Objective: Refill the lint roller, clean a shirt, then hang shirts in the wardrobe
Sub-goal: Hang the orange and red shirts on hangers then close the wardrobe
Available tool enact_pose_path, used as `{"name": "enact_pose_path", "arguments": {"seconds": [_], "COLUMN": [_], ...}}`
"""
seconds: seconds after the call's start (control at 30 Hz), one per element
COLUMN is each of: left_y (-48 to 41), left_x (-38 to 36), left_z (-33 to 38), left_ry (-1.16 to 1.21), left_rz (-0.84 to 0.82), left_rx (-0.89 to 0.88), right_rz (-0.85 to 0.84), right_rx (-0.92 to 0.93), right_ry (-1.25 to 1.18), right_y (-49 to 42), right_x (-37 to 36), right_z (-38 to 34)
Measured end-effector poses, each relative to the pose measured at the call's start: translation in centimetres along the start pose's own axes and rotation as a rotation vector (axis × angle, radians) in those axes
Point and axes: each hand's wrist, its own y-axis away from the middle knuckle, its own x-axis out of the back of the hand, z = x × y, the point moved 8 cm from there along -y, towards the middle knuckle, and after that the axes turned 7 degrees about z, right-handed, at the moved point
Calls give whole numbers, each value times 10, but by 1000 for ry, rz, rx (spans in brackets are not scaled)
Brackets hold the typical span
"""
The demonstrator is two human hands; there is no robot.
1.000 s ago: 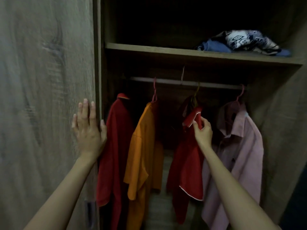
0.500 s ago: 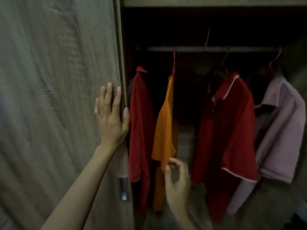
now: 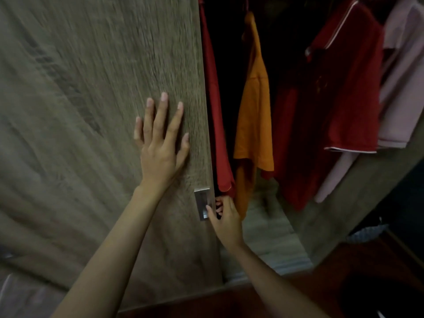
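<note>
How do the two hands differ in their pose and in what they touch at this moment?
The left hand lies flat with spread fingers on the face of the grey-brown wooden wardrobe door; the right hand is curled at the door's edge, fingers hooked behind it beside the small metal recessed handle. The left hand is higher, the right hand lower and nearer the hanging orange shirt. Both touch the same door, and both are bare.

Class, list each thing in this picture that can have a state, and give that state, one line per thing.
Wardrobe door: partly open.
Left hand: flat on the door, fingers spread.
Right hand: gripping the door's edge beside the metal handle.
Dark red shirt: hanging.
Orange shirt: hanging.
Red polo shirt: hanging.
Pink shirt: hanging.
</note>
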Motion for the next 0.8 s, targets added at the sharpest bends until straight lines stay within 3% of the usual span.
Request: {"name": "enact_pose_path", "arguments": {"seconds": [0.37, 0.8], "left_y": [-2, -1], "left_x": [-8, -47], "left_z": [22, 119], "left_ry": [65, 147], "left_rz": [-11, -112], "left_rx": [-13, -241], "right_rz": [131, 232], "right_rx": [3, -145], "right_ry": [167, 204], "right_y": [-9, -42], "right_x": [26, 118], "right_z": [5, 72]}}
